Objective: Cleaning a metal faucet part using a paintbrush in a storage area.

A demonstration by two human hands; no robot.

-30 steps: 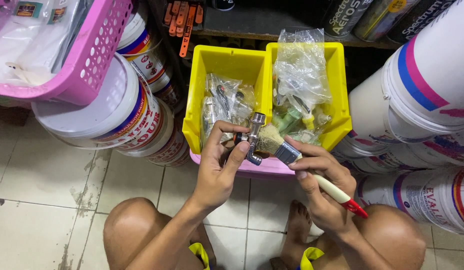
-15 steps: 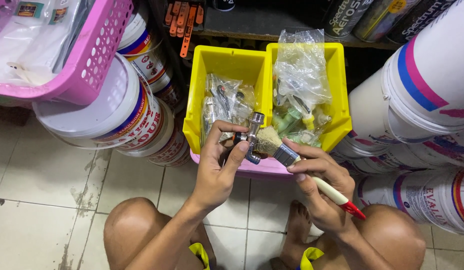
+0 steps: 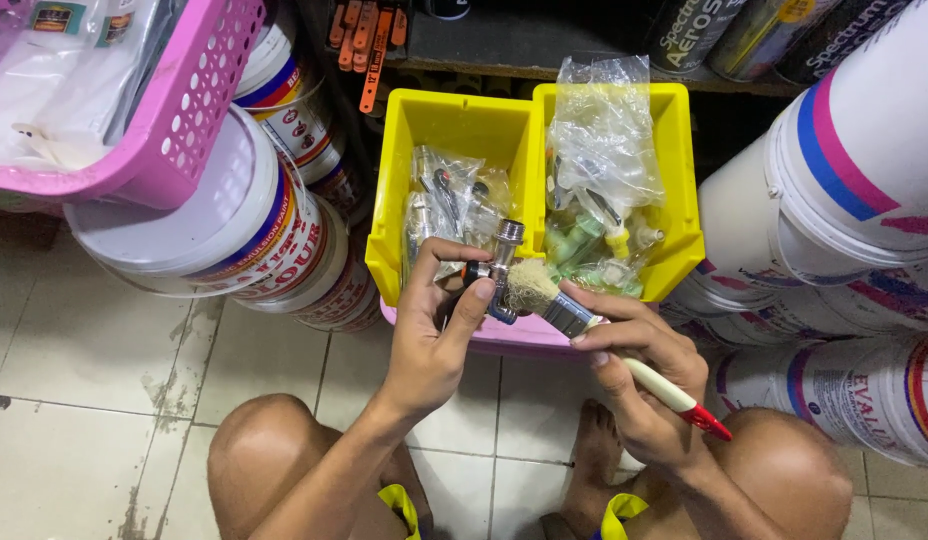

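The left hand was closed tight around a shiny metal tap, holding it up just in front of the yellow bin. The right hand was wrapped around a paintbrush, and its bristles touched the tap, so the tap was likely held up to be brushed. Bagged parts filled the bin. White buckets crowded the bin's left and right sides. The only open room was the tiled floor below the bin, by the knees.
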